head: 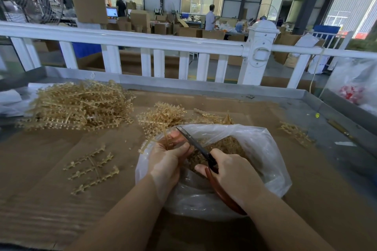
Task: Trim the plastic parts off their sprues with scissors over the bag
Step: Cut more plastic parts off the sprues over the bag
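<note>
Head view looks down on a brown worktop (51, 169) with a raised grey metal edge, backed by a white railing (142, 43) running from nine to three o'clock. Beyond the railing lies a factory floor with cardboard boxes and two standing people at twelve o'clock, too far off for detail.

Largest on the worktop is a big heap of amber sprues (77, 106) at ten o'clock. A smaller heap (161, 116) sits near the centre, just beyond the bag. A clear plastic bag (271, 161) lies open at five o'clock from centre, and loose trimmed amber parts (230, 149) fill its inside. A second clear bag (355, 81) with something red in it hangs at three o'clock.

A flat bare sprue frame (91, 169) lies alone at eight o'clock, well apart from the bag. Another small sprue piece (295, 132) lies at three o'clock from the bag.

Over the bag's mouth, the left hand (169, 161) has its fingers curled tightly around a sprue (155, 140), which sticks out toward eleven o'clock. The right hand (230, 173) has its fingers wrapped around the red-brown handles of the scissors (195, 142). The dark blades point toward eleven o'clock and meet the held sprue beside the left thumb; whether the blades are parted cannot be told.
</note>
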Demonstrator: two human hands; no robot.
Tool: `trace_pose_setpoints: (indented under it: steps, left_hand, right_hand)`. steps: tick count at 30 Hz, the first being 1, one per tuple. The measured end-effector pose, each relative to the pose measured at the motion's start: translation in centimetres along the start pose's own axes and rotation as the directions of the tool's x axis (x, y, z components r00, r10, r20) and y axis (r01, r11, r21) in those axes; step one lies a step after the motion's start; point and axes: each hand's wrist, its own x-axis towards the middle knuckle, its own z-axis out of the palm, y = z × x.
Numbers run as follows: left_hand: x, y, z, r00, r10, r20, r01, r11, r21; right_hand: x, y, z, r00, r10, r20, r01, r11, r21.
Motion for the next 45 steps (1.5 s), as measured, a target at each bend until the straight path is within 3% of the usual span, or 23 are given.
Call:
trace_pose_setpoints:
  steps: [9,12,18,32,45]
  left_hand:
    - [-0.3,0.1,0.0,1.0,-0.008,0.021,0.008,1.0,0.015]
    - [-0.1,0.2,0.0,0.999,-0.039,-0.009,0.039,0.999,-0.034]
    - [0.1,0.0,0.2,0.996,-0.03,-0.08,0.035,0.997,0.062]
    - [-0.4,0.5,0.2,0.995,-0.096,0.038,0.088,0.981,0.174]
    - [-0.3,1.0,0.3,0.987,-0.158,0.037,0.157,0.987,0.044]
  right_hand:
    - [-0.4,0.5,0.4,0.999,-0.025,-0.041,0.022,0.998,-0.066]
    - [-0.5,0.5,0.5,0.999,-0.028,-0.04,0.025,0.997,-0.075]
    - [-0.7,0.8,0.6,0.997,-0.044,-0.06,0.039,0.996,-0.084]
    - [-0.3,0.8,1.6,0.994,-0.047,-0.102,0.034,0.99,-0.134]
    - [-0.5,0.6,1.5,0.994,-0.041,-0.105,0.027,0.992,-0.125]
